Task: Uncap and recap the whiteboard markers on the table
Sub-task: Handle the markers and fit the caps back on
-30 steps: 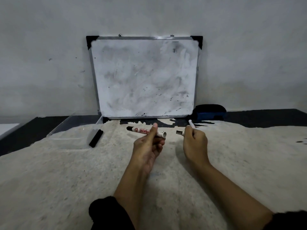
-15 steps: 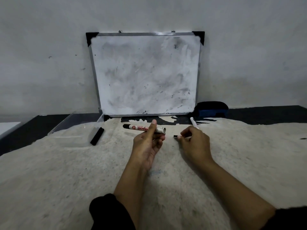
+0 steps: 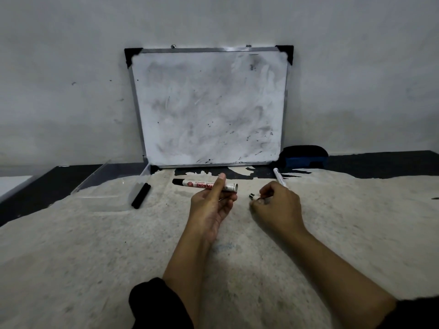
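Left hand (image 3: 211,205) pinches fat marker (image 3: 206,185) above table (image 3: 95,245). Right hand (image 3: 276,207) curls around thin marker (image 3: 279,179), small dark end poking out. Black marker (image 3: 141,195) lies near clear box (image 3: 104,184). Loose grip could drop marker; may roll away.

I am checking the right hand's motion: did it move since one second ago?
Yes. The right hand has dropped lower, farther below the whiteboard, and its thin marker points more toward the board.

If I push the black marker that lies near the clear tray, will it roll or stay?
The black marker looks round and smooth, so it probably rolls sideways easily. The rough cloth under it may slow it. It seems light and stiff.
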